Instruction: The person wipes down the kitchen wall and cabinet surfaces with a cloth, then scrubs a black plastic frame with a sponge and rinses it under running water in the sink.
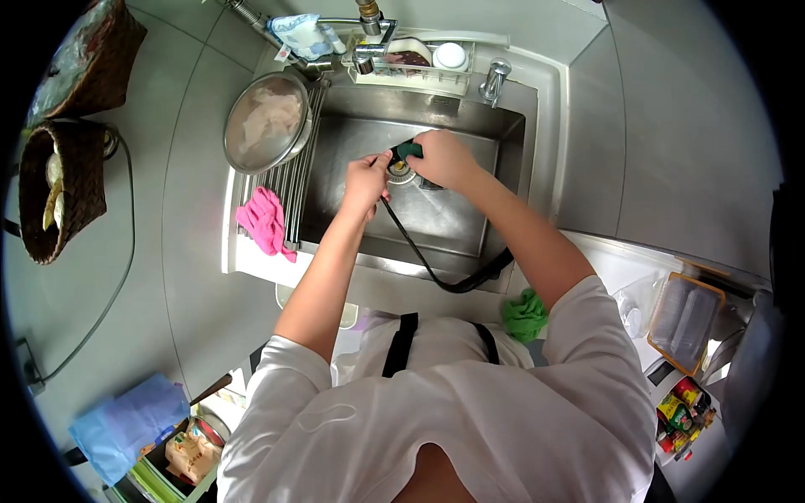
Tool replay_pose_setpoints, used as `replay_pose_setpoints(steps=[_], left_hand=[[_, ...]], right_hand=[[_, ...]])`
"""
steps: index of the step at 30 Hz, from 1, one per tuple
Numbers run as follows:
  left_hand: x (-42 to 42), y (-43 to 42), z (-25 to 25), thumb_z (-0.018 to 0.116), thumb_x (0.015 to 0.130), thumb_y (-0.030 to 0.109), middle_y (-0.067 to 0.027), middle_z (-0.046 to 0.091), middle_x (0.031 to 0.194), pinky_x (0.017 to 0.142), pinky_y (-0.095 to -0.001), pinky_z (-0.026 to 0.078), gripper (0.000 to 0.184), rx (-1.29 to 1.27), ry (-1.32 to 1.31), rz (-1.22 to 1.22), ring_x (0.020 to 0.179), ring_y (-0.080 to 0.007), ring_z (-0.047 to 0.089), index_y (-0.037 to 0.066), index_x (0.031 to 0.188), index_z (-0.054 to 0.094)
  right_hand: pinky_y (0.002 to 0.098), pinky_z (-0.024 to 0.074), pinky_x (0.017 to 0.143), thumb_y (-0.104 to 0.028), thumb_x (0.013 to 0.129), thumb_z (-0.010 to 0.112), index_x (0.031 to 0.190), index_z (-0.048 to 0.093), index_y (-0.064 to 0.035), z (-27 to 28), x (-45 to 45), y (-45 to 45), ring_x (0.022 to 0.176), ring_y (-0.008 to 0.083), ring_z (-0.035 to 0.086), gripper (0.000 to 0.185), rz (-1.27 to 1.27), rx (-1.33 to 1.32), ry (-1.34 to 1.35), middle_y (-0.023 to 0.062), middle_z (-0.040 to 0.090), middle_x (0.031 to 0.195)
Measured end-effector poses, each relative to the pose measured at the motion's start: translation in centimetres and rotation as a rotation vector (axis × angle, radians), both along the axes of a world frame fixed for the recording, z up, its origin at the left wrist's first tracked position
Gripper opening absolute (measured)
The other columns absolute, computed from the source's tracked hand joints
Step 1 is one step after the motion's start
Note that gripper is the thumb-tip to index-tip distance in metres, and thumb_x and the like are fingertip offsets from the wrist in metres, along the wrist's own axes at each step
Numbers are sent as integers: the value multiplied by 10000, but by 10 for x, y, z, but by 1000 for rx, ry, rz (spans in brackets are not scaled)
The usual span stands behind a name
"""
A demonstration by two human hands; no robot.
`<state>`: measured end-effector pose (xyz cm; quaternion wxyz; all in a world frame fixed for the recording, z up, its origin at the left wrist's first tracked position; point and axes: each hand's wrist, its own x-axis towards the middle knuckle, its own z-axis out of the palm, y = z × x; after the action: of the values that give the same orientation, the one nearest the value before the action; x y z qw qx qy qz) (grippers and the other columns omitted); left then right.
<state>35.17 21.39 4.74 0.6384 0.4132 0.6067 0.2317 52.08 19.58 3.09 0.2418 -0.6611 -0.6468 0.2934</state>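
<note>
Over the steel sink (436, 226) both hands are close together. My right hand (449, 159) is closed around a small dark green thing (409, 150), whose kind I cannot make out. Just to its left, my left hand (366, 180) pinches at the black end beside the green piece. A long black strap-like strip (415, 247) runs down from my left hand, curves near the sink's front rim and rises toward my right forearm. The round drain strainer (401, 173) lies below the hands, partly covered. Fingers hide most of what is gripped.
A metal bowl (267, 123) and pink cloth (265, 222) rest on the drying rack (303, 197) at left. Behind the sink are the faucet (369, 54), a wire caddy (411, 80) and a soap dispenser (496, 80). A green cloth (525, 316) lies near the front edge.
</note>
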Motion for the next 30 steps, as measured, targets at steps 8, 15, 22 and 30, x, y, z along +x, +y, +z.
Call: replay_pose_setpoints(steps=[8, 15, 22, 30], left_hand=[[-2, -2, -2, 602, 945, 262, 5, 459, 606, 381, -255, 352, 282, -20, 6, -16, 395, -73, 364, -17, 976, 631], [-2, -2, -2, 613, 937, 269, 10, 457, 604, 377, -257, 349, 277, -14, -23, 8, 391, -74, 365, -6, 959, 627], [-10, -3, -9, 609, 939, 273, 13, 452, 600, 401, -259, 353, 267, -60, -23, -3, 402, -73, 368, 6, 947, 610], [-8, -9, -3, 605, 940, 260, -1, 466, 589, 372, -262, 352, 281, -78, -40, -16, 395, -82, 380, -18, 907, 630]], right_hand=[[434, 482, 595, -231, 682, 675, 751, 651, 37, 16, 9, 1, 628, 381, 612, 278, -4, 9, 207, 243, 610, 692], [450, 488, 612, -290, 704, 692, 768, 666, 32, -2, 3, -2, 658, 375, 638, 329, 8, -8, 132, 230, 636, 703], [376, 478, 594, -285, 770, 720, 826, 682, 2, 20, 9, -4, 619, 268, 627, 295, 44, -9, 235, 173, 644, 703], [459, 508, 672, -315, 749, 715, 912, 634, -78, 9, 5, -10, 777, 352, 651, 298, 196, 91, -191, 130, 669, 793]])
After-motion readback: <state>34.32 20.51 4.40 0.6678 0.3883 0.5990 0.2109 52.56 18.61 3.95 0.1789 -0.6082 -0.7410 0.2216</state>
